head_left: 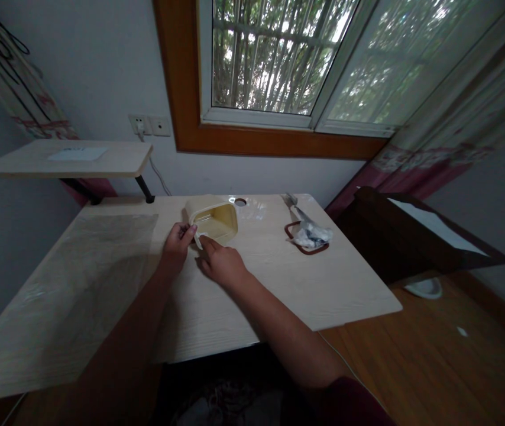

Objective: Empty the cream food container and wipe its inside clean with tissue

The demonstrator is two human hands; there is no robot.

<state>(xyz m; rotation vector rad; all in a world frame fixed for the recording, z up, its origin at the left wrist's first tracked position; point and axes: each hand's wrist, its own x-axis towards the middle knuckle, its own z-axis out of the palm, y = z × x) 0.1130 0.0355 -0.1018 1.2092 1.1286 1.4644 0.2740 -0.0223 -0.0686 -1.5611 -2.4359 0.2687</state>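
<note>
A pale yellow plastic container [217,218] lies tipped on its side on the light wooden desk [279,284], its open mouth facing me. My left hand [176,244] grips the container's near left rim with curled fingers. My right hand [222,261] rests just in front of it, index finger and thumb pinched at a small white strip by the rim; what the strip is I cannot make out.
A small dark-rimmed dish [306,241] with crumpled white wrappers and a metal utensil [297,207] sits right of the container. A raised shelf [66,158] stands at the back left. A dark wooden cabinet [412,236] is beside the desk's right edge, under the window [279,59].
</note>
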